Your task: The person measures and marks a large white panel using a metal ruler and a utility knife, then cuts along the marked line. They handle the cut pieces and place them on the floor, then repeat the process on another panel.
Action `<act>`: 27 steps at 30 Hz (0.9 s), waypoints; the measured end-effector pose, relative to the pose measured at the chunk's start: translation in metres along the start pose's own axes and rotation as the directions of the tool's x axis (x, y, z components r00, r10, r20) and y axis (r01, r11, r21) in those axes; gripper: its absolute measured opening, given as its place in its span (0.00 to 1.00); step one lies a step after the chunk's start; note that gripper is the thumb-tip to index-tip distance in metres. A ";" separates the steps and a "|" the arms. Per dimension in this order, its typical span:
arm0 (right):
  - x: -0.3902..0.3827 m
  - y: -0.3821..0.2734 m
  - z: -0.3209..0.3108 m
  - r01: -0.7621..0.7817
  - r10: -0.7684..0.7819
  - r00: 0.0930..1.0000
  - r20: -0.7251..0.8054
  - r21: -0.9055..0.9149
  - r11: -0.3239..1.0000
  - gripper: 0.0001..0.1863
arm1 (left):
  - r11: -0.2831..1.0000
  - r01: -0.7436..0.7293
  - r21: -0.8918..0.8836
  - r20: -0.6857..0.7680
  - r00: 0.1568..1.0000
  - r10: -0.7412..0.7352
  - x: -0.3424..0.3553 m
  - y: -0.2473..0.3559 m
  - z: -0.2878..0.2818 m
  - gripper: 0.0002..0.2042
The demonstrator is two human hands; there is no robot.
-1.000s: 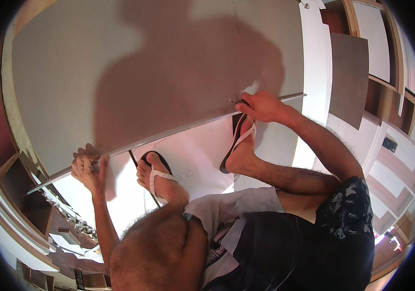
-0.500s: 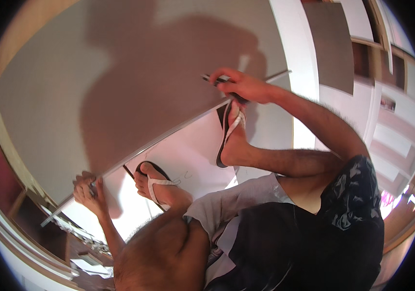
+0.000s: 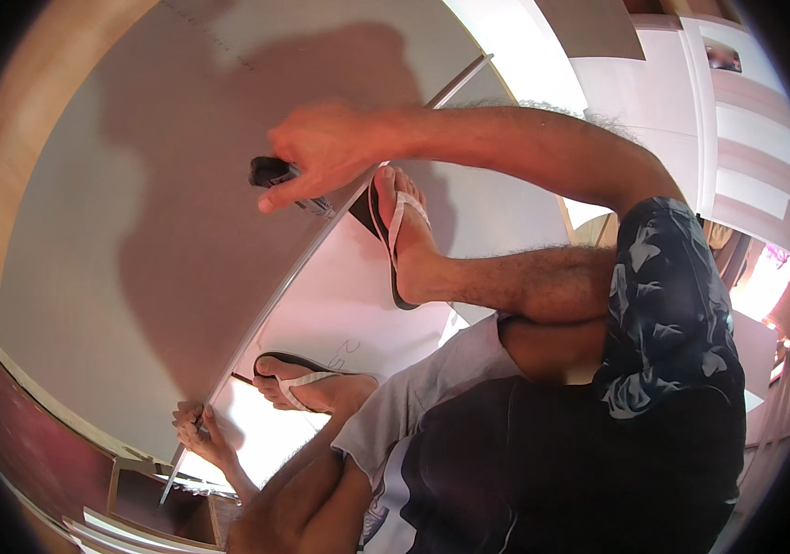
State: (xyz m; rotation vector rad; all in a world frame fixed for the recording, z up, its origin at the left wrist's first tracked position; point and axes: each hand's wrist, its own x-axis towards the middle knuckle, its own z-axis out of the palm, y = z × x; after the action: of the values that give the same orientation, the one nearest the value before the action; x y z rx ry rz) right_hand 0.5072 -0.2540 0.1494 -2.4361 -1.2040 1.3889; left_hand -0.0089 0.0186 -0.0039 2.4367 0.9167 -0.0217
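A long metal straightedge (image 3: 280,297) lies diagonally along the edge of a large grey panel (image 3: 58,240), which carries my shadow. My left hand (image 3: 201,431) has its fingers curled on the straightedge's lower end. Over the panel, left of the straightedge's upper part, my right hand (image 3: 321,152) grips a black-handled tool (image 3: 270,171) with a shiny metal part pointing down-right; exactly what tool it is, I cannot tell.
My sandalled feet (image 3: 407,258) rest on a white board (image 3: 386,342) beside the straightedge. White drawers or panels (image 3: 746,129) stand at the right, a brown panel (image 3: 603,28) at the top right. A reddish board (image 3: 44,434) and open wooden compartments (image 3: 164,512) are at the lower left.
My right hand has moved leftward over the grey panel with the tool and turned it. The view has swung, so the straightedge appears steeper. My left hand stays at the straightedge's lower end.
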 end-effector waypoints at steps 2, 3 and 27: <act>0.014 0.031 0.033 0.161 -0.134 0.982 -0.135 0.219 0.962 0.20 | 1.000 -0.003 0.004 0.016 1.000 0.003 0.001 -0.001 0.000 0.14; 0.016 0.039 0.045 0.207 -0.165 0.974 -0.154 0.327 0.922 0.20 | 1.000 -0.017 -0.005 0.021 1.000 0.017 0.003 -0.001 0.003 0.14; 0.075 0.024 0.105 -0.032 -0.320 0.882 0.345 0.723 0.690 0.23 | 0.971 0.149 -0.187 0.192 0.975 -0.113 0.014 0.024 -0.015 0.16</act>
State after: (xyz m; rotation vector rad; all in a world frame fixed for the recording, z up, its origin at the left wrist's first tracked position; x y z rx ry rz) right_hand 0.4626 -0.2506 0.0267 -1.4831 -0.6675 1.9577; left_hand 0.0140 0.0191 0.0178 2.1462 0.9485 -0.1863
